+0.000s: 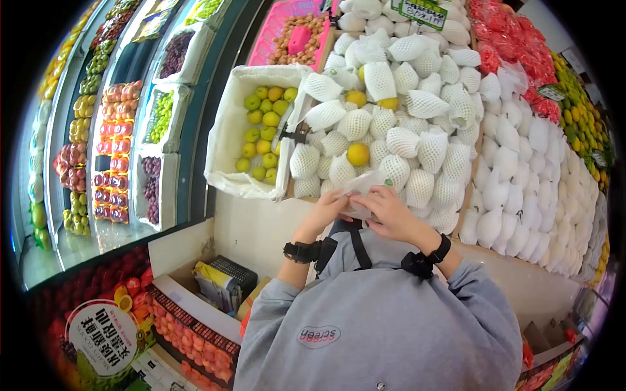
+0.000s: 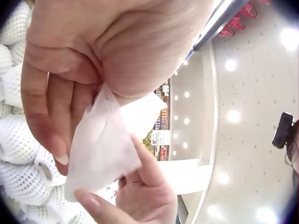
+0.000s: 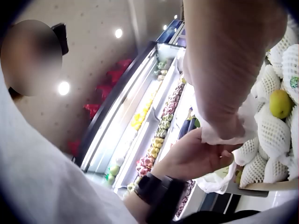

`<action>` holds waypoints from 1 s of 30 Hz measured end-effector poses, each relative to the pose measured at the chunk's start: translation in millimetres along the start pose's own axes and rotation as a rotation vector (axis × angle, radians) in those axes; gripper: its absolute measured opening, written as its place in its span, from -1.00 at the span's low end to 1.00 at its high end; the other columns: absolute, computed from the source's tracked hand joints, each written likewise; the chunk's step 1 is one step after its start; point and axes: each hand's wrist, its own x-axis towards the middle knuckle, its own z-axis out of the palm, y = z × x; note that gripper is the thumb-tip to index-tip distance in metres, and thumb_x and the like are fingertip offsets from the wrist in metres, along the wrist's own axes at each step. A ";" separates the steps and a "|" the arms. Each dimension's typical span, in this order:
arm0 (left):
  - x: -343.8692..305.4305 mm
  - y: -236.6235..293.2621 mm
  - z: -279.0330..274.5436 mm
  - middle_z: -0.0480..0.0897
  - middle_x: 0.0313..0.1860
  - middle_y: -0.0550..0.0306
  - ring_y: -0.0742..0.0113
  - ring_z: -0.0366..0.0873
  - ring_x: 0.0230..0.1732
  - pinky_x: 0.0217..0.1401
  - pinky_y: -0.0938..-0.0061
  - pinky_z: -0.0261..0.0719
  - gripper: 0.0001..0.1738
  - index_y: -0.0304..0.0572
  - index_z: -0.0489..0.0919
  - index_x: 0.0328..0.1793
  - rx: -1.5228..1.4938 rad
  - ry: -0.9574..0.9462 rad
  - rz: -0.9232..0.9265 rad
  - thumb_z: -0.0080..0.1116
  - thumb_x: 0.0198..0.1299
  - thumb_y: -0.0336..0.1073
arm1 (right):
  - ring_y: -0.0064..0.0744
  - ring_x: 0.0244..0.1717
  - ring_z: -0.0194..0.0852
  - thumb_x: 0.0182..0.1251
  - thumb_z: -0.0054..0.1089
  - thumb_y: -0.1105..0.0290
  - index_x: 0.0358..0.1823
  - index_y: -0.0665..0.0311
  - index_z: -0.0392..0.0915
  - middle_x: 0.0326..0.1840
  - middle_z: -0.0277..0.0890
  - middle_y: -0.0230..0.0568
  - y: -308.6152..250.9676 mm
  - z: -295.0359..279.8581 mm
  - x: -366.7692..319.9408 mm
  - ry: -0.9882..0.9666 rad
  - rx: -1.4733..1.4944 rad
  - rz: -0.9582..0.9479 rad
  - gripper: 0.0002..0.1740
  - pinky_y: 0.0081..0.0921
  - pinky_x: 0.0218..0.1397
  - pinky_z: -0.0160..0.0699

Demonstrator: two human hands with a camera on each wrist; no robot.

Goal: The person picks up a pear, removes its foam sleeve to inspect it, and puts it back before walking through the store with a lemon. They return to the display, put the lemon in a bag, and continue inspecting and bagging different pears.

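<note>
Both hands hold a thin, white, translucent sheet (image 1: 362,189), crumpled and folded, in front of the grey jacket. My left hand (image 1: 331,210) grips one side of it between curled fingers and thumb. The right hand (image 1: 395,214) pinches the other side. Up close in the left wrist view, the sheet (image 2: 103,147) hangs as a soft cone from the left palm (image 2: 112,42), and the thumb and finger of the right hand (image 2: 149,198) take its lower edge. In the right wrist view, the right forearm (image 3: 229,60) covers part of the sheet. Whether anything lies inside the sheet, I cannot tell.
Just beyond the hands lies a heap of fruit in white foam nets (image 1: 401,140), with a bare yellow fruit (image 1: 358,154) among them. A white lined box (image 1: 225,153) of yellow-green fruit stands left. Further left is a lit fruit case (image 1: 117,150). An open carton (image 1: 189,287) sits below.
</note>
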 end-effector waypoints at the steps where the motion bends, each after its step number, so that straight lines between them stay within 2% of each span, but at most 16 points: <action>1: -3.7 -0.5 -2.2 0.63 -0.19 0.12 0.41 0.58 -0.18 -0.21 0.52 0.54 -0.65 -0.27 0.48 0.10 -0.076 0.010 -0.055 -0.15 0.31 -0.26 | -0.14 0.00 0.26 -0.12 0.20 0.48 -0.22 0.18 0.45 -0.10 0.42 -0.28 3.2 4.9 -1.3 -0.029 0.016 -0.017 -0.67 -0.26 0.08 0.26; 2: -5.8 -4.7 -9.0 0.63 -0.17 0.05 0.31 0.61 -0.16 -0.15 0.46 0.58 -0.63 -0.24 0.42 0.16 -0.043 0.046 -0.050 -0.17 0.32 -0.23 | -0.16 -0.04 0.29 -0.12 0.20 0.48 -0.27 0.19 0.47 -0.19 0.42 -0.27 7.4 8.4 -1.5 -0.057 0.030 -0.031 -0.71 -0.28 0.07 0.26; 3: -8.8 -10.2 -16.0 0.63 -0.16 0.03 0.30 0.61 -0.16 -0.15 0.46 0.58 -0.62 -0.24 0.42 0.17 -0.148 0.086 0.007 -0.17 0.32 -0.22 | -0.18 -0.08 0.31 -0.12 0.20 0.49 -0.31 0.19 0.48 -0.27 0.42 -0.26 10.4 11.2 0.6 -0.081 0.040 -0.041 -0.75 -0.31 0.05 0.27; 5: -12.5 -20.3 -29.3 0.63 -0.15 0.00 0.27 0.62 -0.17 -0.14 0.45 0.57 -0.61 -0.23 0.42 0.17 -0.362 0.151 0.124 -0.17 0.33 -0.19 | -0.19 -0.16 0.34 -0.10 0.17 0.49 -0.35 0.20 0.48 -0.34 0.41 -0.25 15.2 14.7 6.1 -0.079 0.095 0.027 -0.80 -0.34 -0.02 0.32; 9: -14.1 -23.6 -57.2 0.61 -0.25 0.08 0.31 0.58 -0.21 -0.17 0.45 0.55 -0.59 -0.24 0.40 0.19 -0.599 0.317 0.194 -0.16 0.34 -0.16 | -0.18 -0.23 0.40 -0.07 0.13 0.52 -0.36 0.25 0.46 -0.39 0.41 -0.19 16.5 16.3 16.6 -0.060 0.216 0.165 -0.83 -0.39 -0.06 0.36; 10: -14.1 -21.5 -61.9 0.54 -0.35 0.19 0.39 0.52 -0.26 -0.20 0.49 0.53 -0.61 -0.24 0.43 0.16 -0.609 0.388 0.188 -0.15 0.34 -0.15 | -0.16 -0.19 0.40 -0.06 0.12 0.52 -0.33 0.26 0.45 -0.35 0.42 -0.18 16.4 17.9 19.8 -0.033 0.254 0.227 -0.81 -0.37 -0.04 0.36; 12: -11.8 -16.2 -73.1 0.50 -0.39 0.26 0.46 0.49 -0.31 -0.23 0.54 0.50 -0.62 -0.23 0.45 0.12 -0.502 0.453 0.201 -0.13 0.33 -0.15 | -0.13 -0.12 0.39 -0.05 0.11 0.53 -0.27 0.27 0.44 -0.28 0.42 -0.14 18.3 25.2 26.8 0.018 0.330 0.345 -0.77 -0.34 0.00 0.36; 13: -10.4 -14.9 -78.2 0.47 -0.41 0.29 0.50 0.47 -0.33 -0.24 0.56 0.49 -0.63 -0.23 0.47 0.10 -0.450 0.487 0.207 -0.12 0.33 -0.15 | -0.11 -0.08 0.37 -0.05 0.11 0.52 -0.23 0.27 0.43 -0.23 0.41 -0.13 20.8 28.1 31.7 0.059 0.234 0.343 -0.73 -0.32 0.02 0.35; 14: -9.0 -14.4 -82.2 0.41 -0.45 0.37 0.59 0.40 -0.39 -0.36 0.65 0.40 -0.66 -0.22 0.52 0.02 -0.409 0.512 0.207 -0.04 0.29 -0.14 | -0.09 -0.03 0.36 -0.04 0.11 0.52 -0.18 0.26 0.42 -0.18 0.40 -0.11 25.3 30.6 37.4 0.100 0.139 0.339 -0.69 -0.31 0.05 0.35; 15: -7.5 -13.8 -86.4 0.41 -0.45 0.38 0.60 0.38 -0.41 -0.38 0.66 0.37 -0.67 -0.22 0.52 -0.01 -0.388 0.482 0.207 -0.02 0.28 -0.14 | -0.08 0.01 0.34 -0.04 0.11 0.51 -0.14 0.26 0.41 -0.13 0.39 -0.09 31.2 33.8 43.1 0.142 0.044 0.333 -0.66 -0.29 0.07 0.34; 16: -5.7 -13.2 -90.8 0.40 -0.46 0.39 0.61 0.37 -0.42 -0.41 0.67 0.33 -0.67 -0.22 0.53 -0.03 -0.367 0.453 0.206 0.01 0.26 -0.14 | 0.00 0.05 0.27 -0.08 0.13 0.52 -0.04 0.24 0.37 -0.05 0.33 -0.04 39.8 39.5 48.0 0.105 -0.068 0.359 -0.54 -0.26 0.10 0.32; 20: -1.8 -7.3 -105.4 0.42 -0.46 0.43 0.64 0.35 -0.45 -0.46 0.68 0.24 -0.71 -0.17 0.56 -0.11 -0.296 0.312 0.153 0.07 0.22 -0.12 | 0.00 0.03 0.25 -0.15 0.13 0.57 0.02 0.20 0.36 -0.09 0.33 -0.03 72.6 66.2 70.9 0.091 -0.373 0.418 -0.44 -0.23 0.07 0.30; 22: -5.5 -3.6 -109.7 0.46 -0.42 0.40 0.63 0.39 -0.41 -0.42 0.69 0.27 -0.71 -0.16 0.55 -0.09 -0.285 0.229 0.133 0.07 0.22 -0.13 | -0.02 0.01 0.25 -0.19 0.13 0.59 0.06 0.18 0.36 -0.11 0.33 -0.03 90.0 81.1 79.0 0.041 -0.473 0.488 -0.38 -0.23 0.06 0.29; 25: -0.2 -6.4 -115.9 0.53 -0.29 0.34 0.59 0.44 -0.32 -0.35 0.69 0.34 -0.68 -0.15 0.51 0.00 -0.324 0.106 0.062 0.04 0.23 -0.13 | -0.05 0.01 0.25 -0.21 0.15 0.59 0.09 0.16 0.35 -0.12 0.34 -0.06 107.0 94.2 87.2 0.029 -0.605 0.482 -0.34 -0.21 0.04 0.27; 29: 7.0 -12.5 -126.5 0.55 -0.03 0.19 0.47 0.50 -0.12 -0.23 0.62 0.44 -0.58 -0.14 0.39 0.20 -0.301 -0.038 -0.002 -0.11 0.30 -0.10 | -0.01 -0.02 0.28 -0.27 0.28 0.52 0.05 0.17 0.36 -0.10 0.35 -0.05 110.0 88.7 86.8 0.074 -0.464 0.495 -0.33 -0.21 0.05 0.26; 30: 8.2 -11.1 -128.7 0.54 0.01 0.13 0.40 0.50 -0.08 -0.17 0.55 0.47 -0.56 -0.15 0.35 0.23 -0.353 -0.100 0.012 -0.14 0.31 -0.11 | -0.03 -0.03 0.31 -0.25 0.30 0.51 0.06 0.17 0.34 -0.08 0.36 -0.06 107.1 84.4 86.0 0.113 -0.416 0.527 -0.32 -0.22 0.04 0.30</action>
